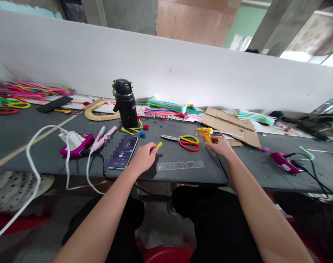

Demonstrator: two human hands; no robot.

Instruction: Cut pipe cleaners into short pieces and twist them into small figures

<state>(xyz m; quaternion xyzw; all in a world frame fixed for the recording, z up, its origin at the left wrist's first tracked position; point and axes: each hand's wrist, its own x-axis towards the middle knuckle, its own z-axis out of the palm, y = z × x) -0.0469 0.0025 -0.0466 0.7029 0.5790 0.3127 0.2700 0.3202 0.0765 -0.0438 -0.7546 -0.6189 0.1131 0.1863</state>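
Note:
My left hand (144,157) hovers over the grey table (45,146), fingers pinched on a short yellow piece (159,145) that sticks out from the fingertips. My right hand (220,145) is closed round the grip of a small yellow glue gun (205,133), whose nozzle points left. Between the two hands lie scissors (184,141) with yellow and red handles. A clear ruler (180,165) lies flat near the table's front edge, just below both hands.
A phone (123,152) lies left of my left hand, beside pink tools (103,138) and a white charger with cable (70,138). A black bottle (125,103) stands behind. Pipe cleaners (34,89), cardboard (232,126) and a purple glue gun (284,163) lie around.

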